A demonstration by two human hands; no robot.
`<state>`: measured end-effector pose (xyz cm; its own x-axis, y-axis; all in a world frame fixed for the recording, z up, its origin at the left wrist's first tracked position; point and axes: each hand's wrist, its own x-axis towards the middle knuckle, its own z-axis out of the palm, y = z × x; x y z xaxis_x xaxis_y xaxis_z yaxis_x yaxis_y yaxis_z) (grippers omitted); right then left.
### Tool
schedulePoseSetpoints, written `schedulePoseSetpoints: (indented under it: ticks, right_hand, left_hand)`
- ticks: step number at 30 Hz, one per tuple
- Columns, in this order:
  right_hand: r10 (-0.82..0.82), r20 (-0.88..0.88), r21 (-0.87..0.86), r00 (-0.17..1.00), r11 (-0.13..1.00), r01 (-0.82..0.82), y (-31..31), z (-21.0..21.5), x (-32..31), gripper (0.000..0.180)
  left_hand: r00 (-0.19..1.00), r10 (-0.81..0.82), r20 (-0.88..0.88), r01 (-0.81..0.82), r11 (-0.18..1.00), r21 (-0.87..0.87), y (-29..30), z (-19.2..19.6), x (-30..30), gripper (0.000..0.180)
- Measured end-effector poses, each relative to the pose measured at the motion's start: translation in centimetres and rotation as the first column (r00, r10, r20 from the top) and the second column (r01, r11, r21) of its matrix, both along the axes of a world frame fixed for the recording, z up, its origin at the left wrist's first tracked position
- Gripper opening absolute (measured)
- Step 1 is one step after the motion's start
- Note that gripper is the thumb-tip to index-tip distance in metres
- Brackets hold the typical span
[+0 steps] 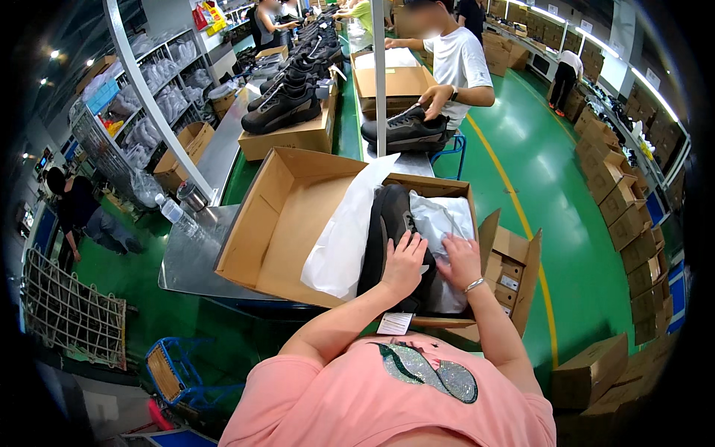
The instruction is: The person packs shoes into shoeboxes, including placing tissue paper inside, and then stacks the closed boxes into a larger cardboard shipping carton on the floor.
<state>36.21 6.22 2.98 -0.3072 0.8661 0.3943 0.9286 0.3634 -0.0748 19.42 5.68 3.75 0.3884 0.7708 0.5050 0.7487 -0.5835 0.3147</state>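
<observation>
A long metal table (195,257) is seen carrying an open cardboard box (277,216) with its lid folded back to the left; inside the box a black shoe (389,223) is laid lengthwise beside white wrapping paper (344,235). The left hand (404,262) is pressed flat on the shoe, fingers spread and closed on nothing, while the right hand (460,261), just beside it, is laid open on the paper over the box's right half. Farther along the table, another black shoe (408,130) is held by a co-worker's hand (434,94).
</observation>
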Motion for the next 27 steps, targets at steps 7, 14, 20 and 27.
schedulePoseSetpoints:
  ticks: [7, 14, 20, 27]
  right_hand:
    - [0.068, -0.179, -0.119, 0.982, 0.989, -0.09, -1.1, 2.2, -0.1, 0.074]
    - [-0.022, 0.111, -0.29, 0.994, 0.955, 0.054, -1.4, 2.5, -1.2, 0.054]
    - [-0.036, -0.012, -0.071, 0.999, 0.997, 0.035, 0.2, -0.6, -0.7, 0.014]
    - [-0.138, -0.525, 0.103, 0.84, 0.969, 0.223, -0.2, 0.0, 1.0, 0.01]
  left_hand:
    - [0.983, -0.01, 0.182, 0.025, 0.996, -0.08, 0.4, 1.1, -1.5, 0.042]
    - [0.935, -0.081, 0.345, 0.093, 0.995, -0.018, 0.9, 1.9, -1.2, 0.037]
    - [0.817, -0.007, 0.576, 0.073, 0.993, -0.091, 0.2, 2.7, -2.9, 0.042]
    - [0.781, -0.012, 0.624, 0.099, 0.99, -0.104, 0.2, 2.6, -2.9, 0.042]
